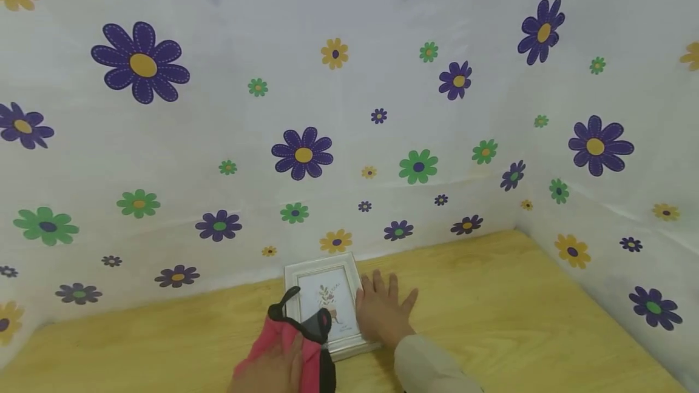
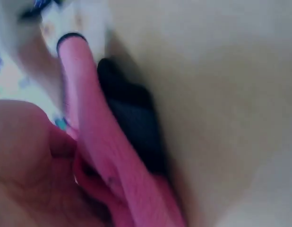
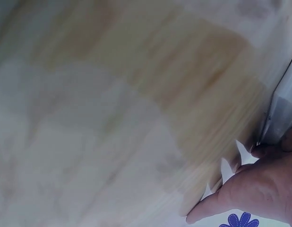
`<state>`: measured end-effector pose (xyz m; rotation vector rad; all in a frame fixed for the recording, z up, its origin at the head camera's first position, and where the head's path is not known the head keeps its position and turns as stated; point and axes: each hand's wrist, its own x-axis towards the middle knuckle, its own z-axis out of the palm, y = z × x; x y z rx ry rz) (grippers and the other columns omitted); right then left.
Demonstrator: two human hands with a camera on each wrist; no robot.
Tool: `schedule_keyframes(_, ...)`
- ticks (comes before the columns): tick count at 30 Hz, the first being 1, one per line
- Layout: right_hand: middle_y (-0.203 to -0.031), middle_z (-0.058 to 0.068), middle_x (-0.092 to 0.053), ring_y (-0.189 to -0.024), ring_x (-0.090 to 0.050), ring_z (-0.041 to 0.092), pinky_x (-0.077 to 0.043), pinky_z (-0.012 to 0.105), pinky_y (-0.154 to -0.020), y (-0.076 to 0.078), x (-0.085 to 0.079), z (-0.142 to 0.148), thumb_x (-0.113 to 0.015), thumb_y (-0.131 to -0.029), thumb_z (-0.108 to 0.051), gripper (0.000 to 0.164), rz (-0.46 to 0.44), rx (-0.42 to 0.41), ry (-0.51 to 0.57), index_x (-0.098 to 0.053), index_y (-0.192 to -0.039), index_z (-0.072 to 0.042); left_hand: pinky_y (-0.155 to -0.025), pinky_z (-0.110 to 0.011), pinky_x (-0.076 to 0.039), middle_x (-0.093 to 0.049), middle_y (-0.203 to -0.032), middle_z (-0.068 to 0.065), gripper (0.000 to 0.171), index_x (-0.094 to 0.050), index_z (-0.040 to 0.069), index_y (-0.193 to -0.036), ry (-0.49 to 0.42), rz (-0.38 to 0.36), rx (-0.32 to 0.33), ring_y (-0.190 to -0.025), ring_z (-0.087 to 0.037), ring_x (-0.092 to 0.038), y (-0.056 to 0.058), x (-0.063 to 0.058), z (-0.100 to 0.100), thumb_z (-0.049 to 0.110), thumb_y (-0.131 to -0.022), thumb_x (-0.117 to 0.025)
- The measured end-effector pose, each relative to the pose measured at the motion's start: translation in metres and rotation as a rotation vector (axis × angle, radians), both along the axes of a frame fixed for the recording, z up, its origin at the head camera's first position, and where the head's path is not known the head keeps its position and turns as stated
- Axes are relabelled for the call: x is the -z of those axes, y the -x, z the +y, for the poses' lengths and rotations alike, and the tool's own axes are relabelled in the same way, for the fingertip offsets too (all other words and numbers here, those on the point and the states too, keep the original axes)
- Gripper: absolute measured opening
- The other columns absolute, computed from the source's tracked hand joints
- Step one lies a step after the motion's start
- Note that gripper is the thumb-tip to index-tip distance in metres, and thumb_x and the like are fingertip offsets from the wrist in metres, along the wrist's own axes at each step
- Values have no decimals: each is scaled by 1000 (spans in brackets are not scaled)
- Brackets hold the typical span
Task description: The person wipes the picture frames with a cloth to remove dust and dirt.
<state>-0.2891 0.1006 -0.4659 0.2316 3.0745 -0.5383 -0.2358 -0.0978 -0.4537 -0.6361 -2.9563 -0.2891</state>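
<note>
A white picture frame (image 1: pixel 349 268) with a drawing of a potted plant under its pane lies face up on the wooden table. My left hand (image 1: pixel 269 370) grips a pink cloth piece with black trim (image 1: pixel 262 337) over the frame's lower left part. In the left wrist view the pink cloth (image 2: pixel 96 113) is bunched beside the palm, with a dark panel along it; its exact kind is unclear. My right hand (image 1: pixel 384 313), fingers spread, rests along the frame's right edge. The right wrist view shows that hand (image 3: pixel 259 189) low against the wood, next to the frame's edge.
The light wooden tabletop (image 1: pixel 475 296) stretches to both sides. A white sheet (image 1: pixel 360 138) printed with purple, yellow and green flowers stands behind it, close to the frame's far edge. Another flowered sheet (image 1: pixel 628 193) borders the table on the right.
</note>
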Motion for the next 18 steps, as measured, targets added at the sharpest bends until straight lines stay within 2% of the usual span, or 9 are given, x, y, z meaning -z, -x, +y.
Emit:
schedule_keyframes(2,-145,2,-21,-131,-9,34,7,68,-90,-1,4,-1,-20,-95,-40,48,-14,-4,-17,-33,-138,-23,-75,-44,-46,-57,-111,-19,39,-51,7,-124,23,-64,-17,-101,-32,-54,21,-5,0,26,-93,-40)
schedule_keyframes(4,-145,1,-22,-131,-9,34,7,68,-90,-3,7,-4,-19,-95,-41,48,-27,-10,-26,-33,-138,-23,-83,-49,-42,-54,-115,-23,41,-46,2,-128,18,-125,-24,-105,-36,-51,46,-10,-2,22,-94,-35)
schedule_keyframes(7,-144,2,-22,-131,-10,34,5,69,-89,-5,11,-11,-19,-95,-40,48,-35,-35,-31,-33,-137,-22,-74,-49,-46,-60,-98,-24,41,-42,-6,-126,15,-134,-40,-90,-36,-58,81,-12,-2,16,-93,-32)
schedule_keyframes(8,-144,2,-23,-131,-10,34,5,69,-89,-6,11,-13,-20,-95,-40,48,-32,-44,-24,-33,-137,-22,-68,-48,-47,-62,-89,-23,40,-42,-8,-124,4,-124,-53,-81,-34,-60,89,-11,-2,13,-92,-33)
schedule_keyframes(10,-144,3,-24,-131,-11,35,4,69,-89,-6,9,-15,-20,-96,-39,47,-8,-54,-14,-34,-137,-21,-55,-47,-47,-61,-73,-17,38,-42,-10,-121,9,-106,-73,-65,-29,-59,96,-9,-4,12,-90,-34)
schedule_keyframes(11,-143,3,-25,-130,-11,35,4,69,-89,-6,8,-16,-20,-96,-39,47,5,-58,-10,-35,-137,-21,-54,-47,-47,-59,-71,-16,36,-42,-9,-118,18,-104,-74,-65,-29,-58,95,-10,-5,12,-89,-35)
schedule_keyframes(13,-143,3,-25,-130,-12,35,3,69,-89,-5,6,-15,-20,-96,-38,47,30,-55,-15,-35,-137,-21,-58,-47,-47,-58,-76,-17,36,-42,-8,-119,40,-98,-70,-71,-30,-59,83,-11,-5,14,-91,-34)
schedule_keyframes(15,-143,4,-26,-130,-13,35,2,69,-89,-4,5,-12,-21,-96,-38,46,52,-46,-23,-36,-136,-21,-66,-48,-47,-59,-87,-22,36,-44,-5,-119,56,-72,-38,-83,-34,-58,64,-11,-5,16,-91,-37)
schedule_keyframes(18,-143,4,-26,-130,-13,36,2,70,-89,-2,5,-3,-21,-96,-39,46,53,-31,-36,-35,-136,-22,-74,-47,-46,-57,-105,-24,39,-49,1,-121,63,-45,-53,-99,-35,-54,29,-6,2,22,-90,-41)
